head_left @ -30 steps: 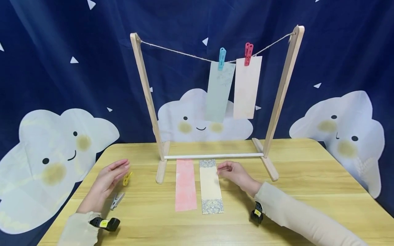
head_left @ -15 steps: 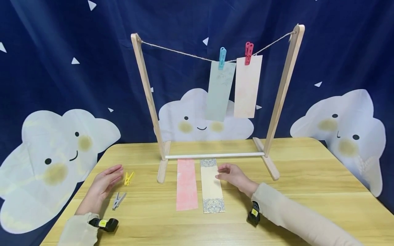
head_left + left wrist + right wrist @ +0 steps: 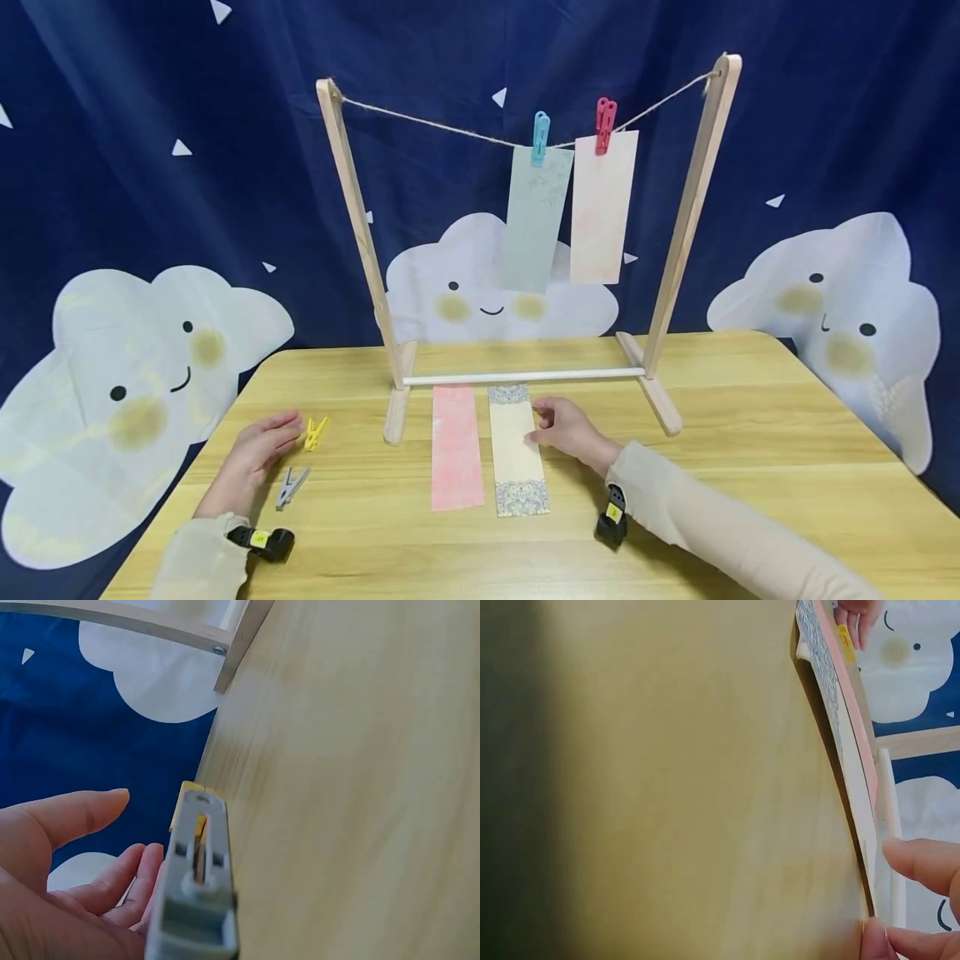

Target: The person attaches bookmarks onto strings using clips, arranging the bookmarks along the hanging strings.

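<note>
My right hand (image 3: 542,423) pinches the right edge of a cream paper strip (image 3: 513,437) with patterned ends, which lies flat on the wooden table (image 3: 750,467). In the right wrist view the thumb and fingers (image 3: 922,862) hold that edge of the cream strip (image 3: 846,769) slightly raised. A pink strip (image 3: 455,446) lies just left of it. My left hand (image 3: 273,437) rests open on the table, fingertips beside a yellow clothespin (image 3: 315,432) and a grey clothespin (image 3: 291,487). The grey clothespin (image 3: 193,900) sits against my fingers (image 3: 127,877) in the left wrist view.
A wooden rack (image 3: 352,217) stands behind the strips, with a white crossbar (image 3: 525,377) low down and a string across the top. A blue clothespin (image 3: 541,137) holds a pale blue strip (image 3: 534,221); a red clothespin (image 3: 604,125) holds a cream-pink strip (image 3: 602,208).
My left hand has sunk onto the table beside the two clothespins. My right hand has drawn back a little along the cream strip's edge and closed on it.
</note>
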A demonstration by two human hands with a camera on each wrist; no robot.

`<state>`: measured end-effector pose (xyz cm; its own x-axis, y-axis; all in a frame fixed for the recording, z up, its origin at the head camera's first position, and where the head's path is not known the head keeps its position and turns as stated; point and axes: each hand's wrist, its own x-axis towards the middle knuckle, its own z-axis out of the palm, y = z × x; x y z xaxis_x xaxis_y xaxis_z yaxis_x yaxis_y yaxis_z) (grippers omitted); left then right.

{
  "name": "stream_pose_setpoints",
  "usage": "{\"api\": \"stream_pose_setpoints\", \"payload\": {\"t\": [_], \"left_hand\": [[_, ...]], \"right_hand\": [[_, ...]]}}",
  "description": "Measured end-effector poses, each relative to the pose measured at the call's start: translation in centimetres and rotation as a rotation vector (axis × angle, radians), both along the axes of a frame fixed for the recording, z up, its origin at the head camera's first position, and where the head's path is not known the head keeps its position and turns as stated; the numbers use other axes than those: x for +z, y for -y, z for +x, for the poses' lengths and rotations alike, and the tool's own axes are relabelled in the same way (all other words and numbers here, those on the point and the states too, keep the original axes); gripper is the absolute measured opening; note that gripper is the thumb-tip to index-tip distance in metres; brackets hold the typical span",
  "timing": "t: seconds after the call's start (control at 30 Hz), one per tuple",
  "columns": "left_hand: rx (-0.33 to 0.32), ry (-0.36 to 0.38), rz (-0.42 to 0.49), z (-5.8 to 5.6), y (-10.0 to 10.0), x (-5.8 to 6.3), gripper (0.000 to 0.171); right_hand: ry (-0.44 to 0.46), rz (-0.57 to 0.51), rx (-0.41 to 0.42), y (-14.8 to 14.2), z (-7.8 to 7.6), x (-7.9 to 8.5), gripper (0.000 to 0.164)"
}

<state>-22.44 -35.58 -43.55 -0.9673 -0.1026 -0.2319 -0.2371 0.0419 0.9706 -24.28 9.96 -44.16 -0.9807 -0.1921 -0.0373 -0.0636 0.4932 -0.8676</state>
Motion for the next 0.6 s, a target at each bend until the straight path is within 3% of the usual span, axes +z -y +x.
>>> {"api": "stream_pose_setpoints", "payload": {"t": [0.2, 0.4, 0.6], "left_hand": [[-0.003, 0.029, -0.119, 0.1, -0.5, 0.2, 0.067], [0.007, 0.043, -0.234, -0.3, -0.5, 0.4, 0.065], [-0.02, 0.04, -0.357, -0.7, -1.1, 0.2, 0.062]], "right_hand": [[-0.087, 0.169, 0.02, 0.5, 0.1, -0.7, 0.06], [-0.143, 0.238, 0.041, 1.0, 0.0, -0.5, 0.069], [-0.132, 0.302, 0.028, 1.4, 0.2, -0.2, 0.081]]}}
